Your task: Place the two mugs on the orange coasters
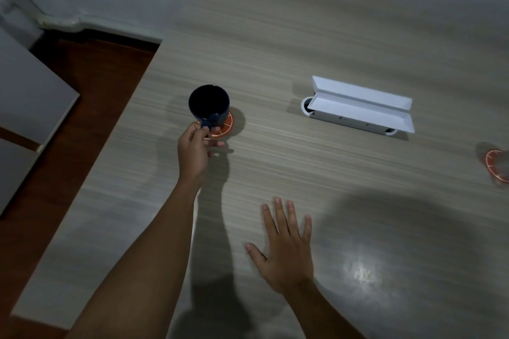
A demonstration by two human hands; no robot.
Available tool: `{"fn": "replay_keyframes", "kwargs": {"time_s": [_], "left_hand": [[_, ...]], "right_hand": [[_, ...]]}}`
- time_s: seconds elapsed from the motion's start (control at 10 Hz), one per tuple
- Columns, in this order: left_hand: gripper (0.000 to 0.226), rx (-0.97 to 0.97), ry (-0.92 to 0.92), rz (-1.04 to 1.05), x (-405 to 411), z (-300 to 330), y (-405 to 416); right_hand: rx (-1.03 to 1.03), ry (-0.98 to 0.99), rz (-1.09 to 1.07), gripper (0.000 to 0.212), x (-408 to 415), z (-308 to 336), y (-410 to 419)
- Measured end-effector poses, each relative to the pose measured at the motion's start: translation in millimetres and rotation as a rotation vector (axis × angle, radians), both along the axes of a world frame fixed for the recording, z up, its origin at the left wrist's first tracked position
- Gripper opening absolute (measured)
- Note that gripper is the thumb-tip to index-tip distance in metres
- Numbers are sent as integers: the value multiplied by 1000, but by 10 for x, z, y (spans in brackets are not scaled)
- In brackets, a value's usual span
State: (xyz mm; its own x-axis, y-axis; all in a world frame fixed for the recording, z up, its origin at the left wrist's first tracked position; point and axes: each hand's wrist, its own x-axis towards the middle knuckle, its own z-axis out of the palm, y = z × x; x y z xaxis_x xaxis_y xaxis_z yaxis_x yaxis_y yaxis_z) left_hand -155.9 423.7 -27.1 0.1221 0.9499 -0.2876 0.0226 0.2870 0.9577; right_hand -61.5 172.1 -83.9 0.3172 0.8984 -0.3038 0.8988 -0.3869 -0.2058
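Right hand (286, 253): bare, nearest the camera, palm down low over the worktop (330, 49); fingers spread wide and straight, holding nothing. Whether the palm touches the surface cannot be told.

Left hand (192, 151): bare, forearm reaching forward along the left side. Grip: thumb and forefinger pinched on the handle of the dark mug (208, 104); remaining fingers curled beneath, their tips showing toward the right.

Dark mug: navy or black, glazed, round mouth, upright, interior too dark to read. Handle points toward the camera. Stands over the near orange coaster (225, 125), covering its left part; whether the base is fully seated on it cannot be told.

Near orange coaster: round, flat, orange with thin pale lines like citrus segments; lies left of centre on the worktop.

Second orange coaster (493, 165): same pattern, at the far right edge of view, well apart from the first. Something pale and blurred overlaps it; not identifiable.

White box (358, 107): long, narrow, matt, lid hinged open, between the two coasters and further back.

Worktop: pale grey-brown laminate with fine linear grain; a glare patch near the right forearm.

Floor (82, 118): reddish-brown wood, left of the worktop.
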Motion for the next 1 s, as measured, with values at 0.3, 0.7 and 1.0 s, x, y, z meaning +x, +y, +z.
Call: {"fn": "replay_keyframes", "kwargs": {"time_s": [0.3,0.7,1.0], "left_hand": [[34,-5,14,-14,27,-58,92],[22,-56,47,-54,1,-20,120],[35,18,137,80,-189,35,-396]], "right_hand": [[1,7,-7,87,5,-8,1],[-19,8,-1,87,15,3,-4],[-20,79,32,82,206,116,-121]]}}
